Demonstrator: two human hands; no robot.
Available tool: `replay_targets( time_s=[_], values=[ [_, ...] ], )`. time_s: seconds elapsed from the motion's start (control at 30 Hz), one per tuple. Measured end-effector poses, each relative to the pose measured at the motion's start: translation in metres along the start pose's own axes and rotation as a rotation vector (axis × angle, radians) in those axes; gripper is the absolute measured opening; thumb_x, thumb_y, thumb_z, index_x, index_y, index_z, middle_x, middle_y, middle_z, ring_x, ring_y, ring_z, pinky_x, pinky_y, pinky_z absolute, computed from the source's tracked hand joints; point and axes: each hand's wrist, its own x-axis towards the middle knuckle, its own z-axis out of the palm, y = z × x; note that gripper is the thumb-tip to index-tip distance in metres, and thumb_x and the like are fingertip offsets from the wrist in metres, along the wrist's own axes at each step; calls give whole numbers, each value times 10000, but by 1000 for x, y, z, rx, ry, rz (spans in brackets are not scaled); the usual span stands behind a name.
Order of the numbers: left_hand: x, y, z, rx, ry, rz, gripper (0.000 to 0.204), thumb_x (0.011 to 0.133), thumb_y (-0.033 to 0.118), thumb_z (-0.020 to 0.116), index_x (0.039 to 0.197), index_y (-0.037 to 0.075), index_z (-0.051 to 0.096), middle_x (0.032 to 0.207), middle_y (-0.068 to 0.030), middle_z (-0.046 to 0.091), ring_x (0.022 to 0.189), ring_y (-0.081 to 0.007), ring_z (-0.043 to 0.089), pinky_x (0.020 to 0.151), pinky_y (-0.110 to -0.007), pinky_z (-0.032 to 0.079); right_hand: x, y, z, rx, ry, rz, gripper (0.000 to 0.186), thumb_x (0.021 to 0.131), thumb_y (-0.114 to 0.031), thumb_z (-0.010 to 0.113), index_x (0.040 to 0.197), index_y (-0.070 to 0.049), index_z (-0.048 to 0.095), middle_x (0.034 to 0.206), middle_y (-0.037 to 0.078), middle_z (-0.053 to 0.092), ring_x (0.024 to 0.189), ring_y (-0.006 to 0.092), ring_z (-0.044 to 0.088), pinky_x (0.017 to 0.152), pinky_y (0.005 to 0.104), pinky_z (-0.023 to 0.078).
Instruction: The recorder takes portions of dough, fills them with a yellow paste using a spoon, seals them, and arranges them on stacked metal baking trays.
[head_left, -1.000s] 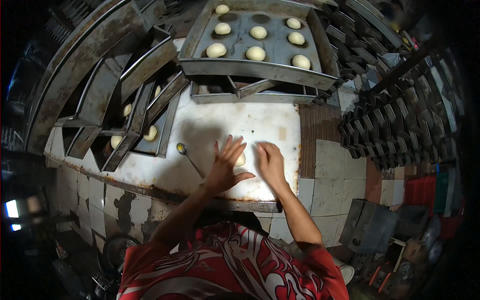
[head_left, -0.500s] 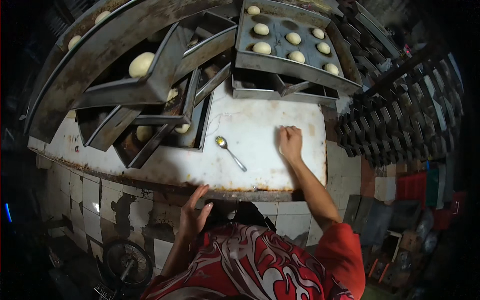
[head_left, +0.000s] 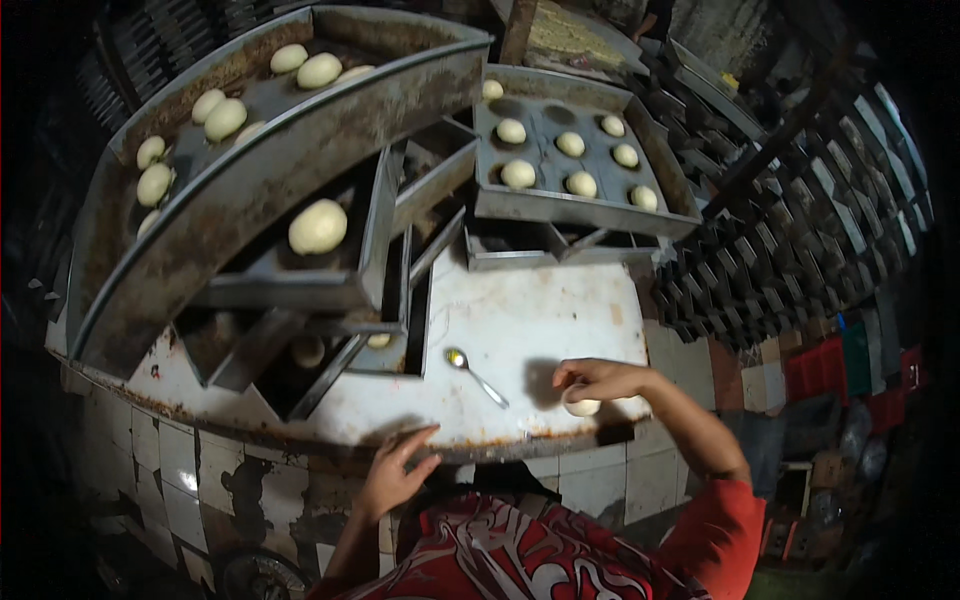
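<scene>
My right hand is curled over a pale dough ball near the front right of the white worktop, gripping it from above. My left hand holds nothing; its fingers are apart at the worktop's front edge. A metal spoon with some yellow substance in its bowl lies between the hands, beyond them.
A metal tray with several dough balls sits at the back. Stacked trays, some holding dough, fill the left. Racked metal trays stand at right, with red crates below. Part of a person shows far behind.
My left hand has withdrawn from the middle of the worktop to its front edge. My right hand has come nearer, over the dough ball. The view now takes in more of the left trays.
</scene>
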Motion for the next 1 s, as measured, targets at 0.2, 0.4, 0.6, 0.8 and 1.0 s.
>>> replay_targets(
  time_s=[0.2,0.4,0.6,0.8,1.0],
  values=[
    [37,3,25,-95,-15,-73,426,805,155,661,1212,94,552,1160,-125,595,1099,-232,553,936,-327,416,31,-154,-247,-401,400,-283,180,777,-140,562,936,-67,600,894,32,592,878,128,542,814,304,436],
    [56,29,37,-437,83,-533,337,867,95,573,1167,-49,524,1048,-156,617,1006,-200,582,834,-314,470,213,-80,-466,-807,775,1,314,777,-226,529,991,-17,628,924,141,655,861,274,609,780,371,467],
    [37,51,27,-53,229,-361,338,870,116,596,1190,11,554,885,-122,659,796,-205,637,759,-353,478,277,-115,-478,-833,335,182,733,841,-633,422,1115,24,595,1220,224,533,1159,327,485,960,391,376],
    [32,60,22,-56,448,-40,354,883,87,566,1232,51,520,993,-132,638,945,-245,606,842,-350,455,389,-106,-462,-835,894,137,565,863,-495,497,1097,10,588,1152,192,585,1069,319,561,892,419,441],
    [-24,57,28,-349,554,-446,374,880,219,580,1139,-49,544,1053,-159,623,1035,-216,565,889,-332,428,307,-183,-336,-271,1084,-483,514,712,-206,730,1046,48,434,820,160,587,725,230,590,664,324,499]
  ],
)
